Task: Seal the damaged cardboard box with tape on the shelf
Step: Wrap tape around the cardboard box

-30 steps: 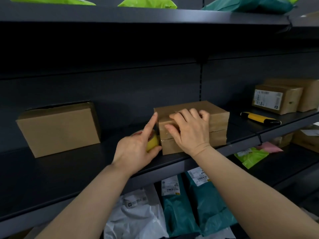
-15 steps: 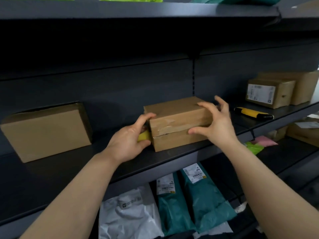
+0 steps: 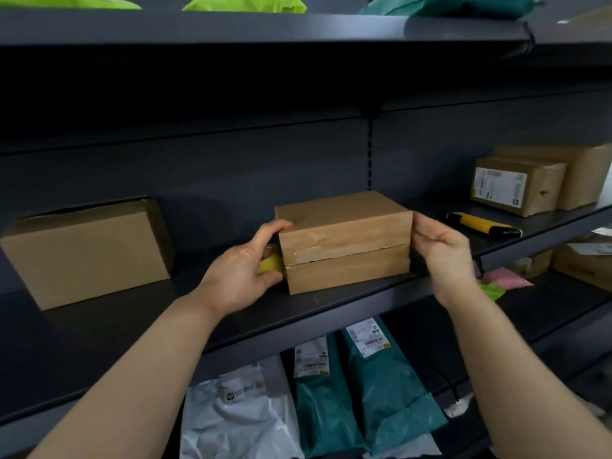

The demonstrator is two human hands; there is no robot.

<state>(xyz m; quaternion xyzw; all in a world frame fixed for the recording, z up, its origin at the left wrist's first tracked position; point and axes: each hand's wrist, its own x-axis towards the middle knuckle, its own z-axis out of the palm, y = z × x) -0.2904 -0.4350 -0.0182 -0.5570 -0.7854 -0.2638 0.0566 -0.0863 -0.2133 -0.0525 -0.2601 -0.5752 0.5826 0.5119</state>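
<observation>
The damaged cardboard box (image 3: 344, 241) sits near the front of the dark middle shelf (image 3: 314, 313), with scuffed tape along the seam on its front face. My left hand (image 3: 241, 270) grips a yellow roll of tape (image 3: 270, 265) against the box's left end, its index finger lying on the top left corner. My right hand (image 3: 440, 250) is at the box's right end, fingers curled round the right edge. Most of the roll is hidden by my left palm and the box.
A larger plain box (image 3: 86, 253) stands on the shelf to the left. A yellow and black utility knife (image 3: 483, 224) lies to the right, behind it two labelled boxes (image 3: 516, 185). White and teal mailer bags (image 3: 331, 392) fill the shelf below.
My right hand slid off the box's top and front to its right end. My left hand's raised index finger came down onto the top left corner, still holding the tape roll.
</observation>
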